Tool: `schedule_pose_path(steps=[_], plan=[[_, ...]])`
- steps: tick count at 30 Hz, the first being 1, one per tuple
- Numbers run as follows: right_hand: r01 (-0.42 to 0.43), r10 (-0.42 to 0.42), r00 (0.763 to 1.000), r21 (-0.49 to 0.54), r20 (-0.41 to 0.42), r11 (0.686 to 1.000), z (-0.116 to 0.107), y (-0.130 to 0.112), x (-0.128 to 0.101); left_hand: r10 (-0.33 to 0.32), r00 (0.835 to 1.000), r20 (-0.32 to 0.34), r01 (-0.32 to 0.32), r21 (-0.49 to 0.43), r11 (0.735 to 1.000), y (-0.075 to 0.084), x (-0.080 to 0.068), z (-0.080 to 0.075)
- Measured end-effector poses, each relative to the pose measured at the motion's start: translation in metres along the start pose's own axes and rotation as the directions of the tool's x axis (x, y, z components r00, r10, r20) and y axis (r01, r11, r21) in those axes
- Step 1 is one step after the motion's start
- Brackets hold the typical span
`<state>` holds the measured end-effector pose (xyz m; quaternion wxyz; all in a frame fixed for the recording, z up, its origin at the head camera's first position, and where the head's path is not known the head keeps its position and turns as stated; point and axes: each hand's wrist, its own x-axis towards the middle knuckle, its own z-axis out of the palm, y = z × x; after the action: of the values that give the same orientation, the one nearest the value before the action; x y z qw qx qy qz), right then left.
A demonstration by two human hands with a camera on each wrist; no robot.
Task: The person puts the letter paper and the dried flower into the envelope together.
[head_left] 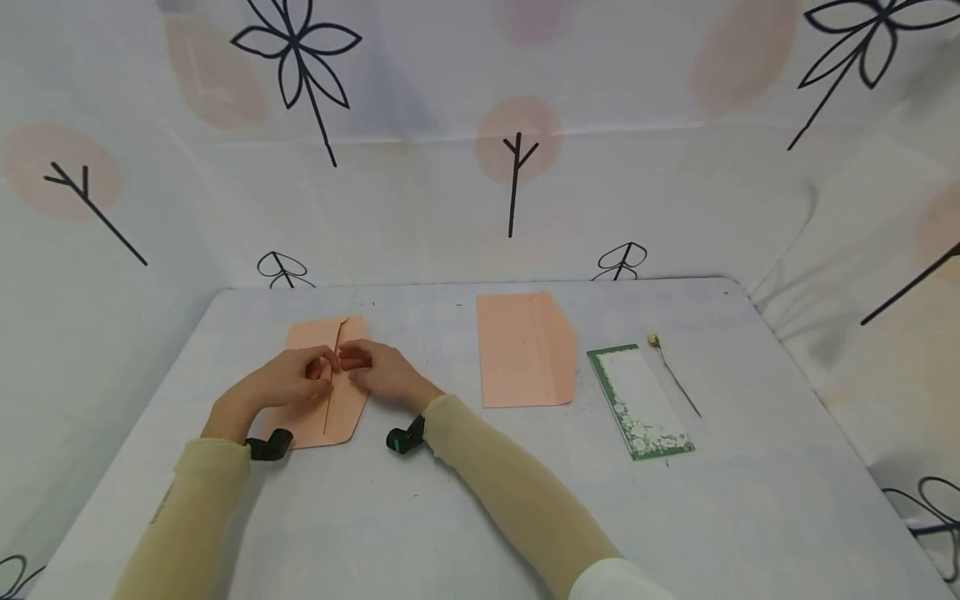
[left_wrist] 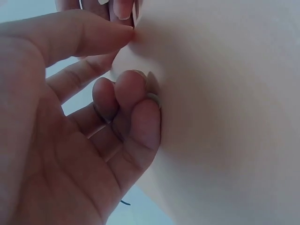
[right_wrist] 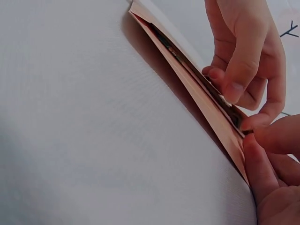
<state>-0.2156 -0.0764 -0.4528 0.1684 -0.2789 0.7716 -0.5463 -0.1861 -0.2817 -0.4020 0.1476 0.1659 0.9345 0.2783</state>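
Note:
A peach paper envelope (head_left: 347, 410) lies at the left of the table, with its slit running lengthwise between my hands. My left hand (head_left: 288, 379) is over its left half, fingers curled at the slit's edge. From the other side my right hand (head_left: 386, 371) pinches the same edge between thumb and forefinger. The right wrist view shows the envelope's (right_wrist: 192, 86) mouth gaping slightly, with a dark green, patterned edge of something flat inside. In the left wrist view the envelope's surface (left_wrist: 225, 112) fills the right side, and my fingertips hide part of its edge.
A second peach envelope (head_left: 517, 350) lies at mid-table with its flap to the right. Right of it are a white card with a green floral border (head_left: 652, 400) and a thin dried flower stem (head_left: 677, 379). A patterned white cloth (head_left: 420, 208) hangs behind the table.

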Motion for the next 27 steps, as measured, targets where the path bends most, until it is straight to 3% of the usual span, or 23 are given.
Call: schedule_pose_path(steps=[9, 27], plan=[[-0.018, 0.025, 0.997, 0.105, -0.071, 0.994, -0.0007, -0.0007, -0.0026, -0.029, 0.999, 0.021, 0.029, 0.013, 0.999, -0.0002, 0.0020, -0.0001], [-0.026, 0.034, 0.997, 0.111, -0.063, 0.993, -0.0010, -0.0071, -0.0063, -0.011, 1.000, 0.011, 0.010, 0.016, 1.000, 0.0018, 0.0003, 0.0020]])
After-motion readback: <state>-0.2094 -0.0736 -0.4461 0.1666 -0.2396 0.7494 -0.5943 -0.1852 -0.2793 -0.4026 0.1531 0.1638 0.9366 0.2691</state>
